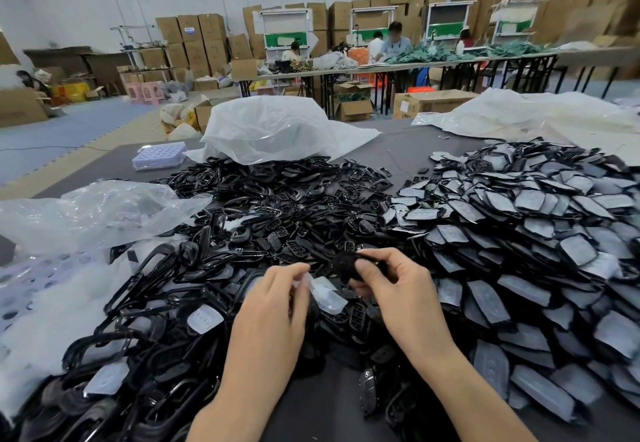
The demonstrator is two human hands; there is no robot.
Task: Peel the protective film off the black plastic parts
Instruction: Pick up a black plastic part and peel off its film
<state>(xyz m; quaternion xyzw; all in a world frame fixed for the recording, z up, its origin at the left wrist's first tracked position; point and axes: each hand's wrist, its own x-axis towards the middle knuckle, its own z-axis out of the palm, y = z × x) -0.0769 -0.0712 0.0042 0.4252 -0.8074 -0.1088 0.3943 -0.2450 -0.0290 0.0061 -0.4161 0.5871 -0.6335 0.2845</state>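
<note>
Black plastic part [344, 263]: small, dark and motion-blurred, it was held up between the thumb and curled fingers of the right hand, just right of the left fingertips.
Protective film [327, 294]: a translucent whitish strip slanted down from the left fingertips towards the right fingers; whether its far end touched the part could not be told.
Left hand [273, 299]: fingers were drawn close together, pinching the film's upper end.
Right hand [391, 279]: fingers were curled narrowly round the part.
Film-covered black parts [536, 234]: a broad heap lay to the right of the right fingers.
Bare black plastic frames [277, 199]: these were piled beyond both sets of fingertips and out to the left.
Loose white film piece [205, 318]: it rested on the frames left of the left fingers.
White plastic bag [273, 126]: it sat crumpled well beyond the fingers.
Dark grey table [398, 154]: it lay under everything.
</note>
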